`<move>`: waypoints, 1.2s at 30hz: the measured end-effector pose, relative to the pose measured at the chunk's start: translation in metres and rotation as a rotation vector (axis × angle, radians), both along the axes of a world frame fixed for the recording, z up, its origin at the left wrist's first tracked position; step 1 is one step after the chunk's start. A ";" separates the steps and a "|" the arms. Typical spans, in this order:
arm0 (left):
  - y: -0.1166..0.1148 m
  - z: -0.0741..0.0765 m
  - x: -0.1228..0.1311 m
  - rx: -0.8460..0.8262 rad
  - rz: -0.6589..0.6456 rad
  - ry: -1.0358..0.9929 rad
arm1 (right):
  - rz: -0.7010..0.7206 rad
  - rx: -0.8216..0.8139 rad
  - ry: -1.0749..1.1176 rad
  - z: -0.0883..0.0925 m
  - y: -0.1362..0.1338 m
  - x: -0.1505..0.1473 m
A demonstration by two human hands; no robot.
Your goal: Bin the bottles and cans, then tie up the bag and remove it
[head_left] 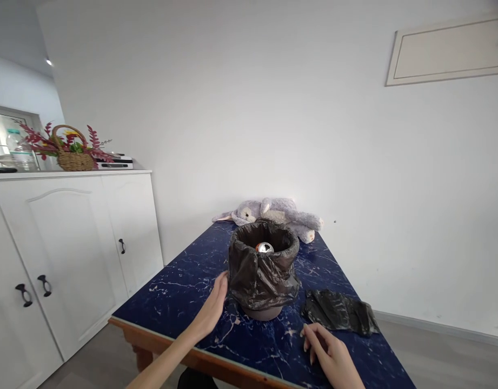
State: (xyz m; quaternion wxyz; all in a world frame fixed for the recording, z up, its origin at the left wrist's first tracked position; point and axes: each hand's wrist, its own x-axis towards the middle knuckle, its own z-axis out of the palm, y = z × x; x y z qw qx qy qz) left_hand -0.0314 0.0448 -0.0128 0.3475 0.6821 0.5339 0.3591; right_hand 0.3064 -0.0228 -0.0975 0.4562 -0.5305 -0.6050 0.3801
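A small trash bin (261,313) stands upright on the table, lined with a black plastic bag (269,281) folded down over its rim. Inside its mouth the silver top of a drink can (266,247) shows. My left hand (212,309) is held flat along the bin's left side, fingers stretched out, at or touching the bag. On the right, a flattened black plastic bag (338,312) lies on the table. Just in front of it my right hand (327,348) rests near the tabletop, fingers loosely bent and apart, with nothing visible in them.
The blue marble-patterned table (184,292) has a wooden edge at the front. A plush rabbit (273,210) lies at its far end by the wall. To the left, a white cabinet (70,243) carries a flower basket (75,160) and a plastic bottle (21,154).
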 end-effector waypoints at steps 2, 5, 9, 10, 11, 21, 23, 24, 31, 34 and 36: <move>-0.011 -0.027 -0.018 0.056 0.003 0.229 | 0.006 -0.014 -0.011 0.000 0.000 0.000; -0.017 -0.053 -0.040 0.203 0.022 0.465 | -0.006 0.016 -0.024 -0.002 -0.001 0.000; -0.013 -0.060 -0.046 0.272 0.053 0.643 | -0.033 0.058 -0.024 -0.004 -0.001 -0.001; -0.013 -0.061 -0.044 0.262 0.058 0.673 | -0.037 0.058 -0.021 -0.004 -0.001 -0.001; -0.012 -0.061 -0.043 0.254 0.064 0.692 | -0.038 0.055 -0.018 -0.004 -0.001 -0.001; -0.014 -0.061 -0.041 0.275 0.082 0.635 | -0.014 0.039 0.021 0.004 -0.003 -0.003; -0.014 -0.059 -0.040 0.249 0.086 0.613 | -0.008 0.034 0.090 0.015 -0.002 -0.005; -0.015 -0.057 -0.039 0.240 0.088 0.602 | -0.009 0.036 0.125 0.024 -0.001 -0.007; -0.016 -0.053 -0.037 0.227 0.100 0.595 | -0.089 0.161 0.204 0.144 0.022 -0.017; -0.017 -0.052 -0.037 0.220 0.105 0.608 | -0.094 0.089 0.125 0.185 0.037 -0.025; -0.017 -0.052 -0.037 0.226 0.106 0.622 | -0.104 0.032 0.093 0.199 0.046 -0.031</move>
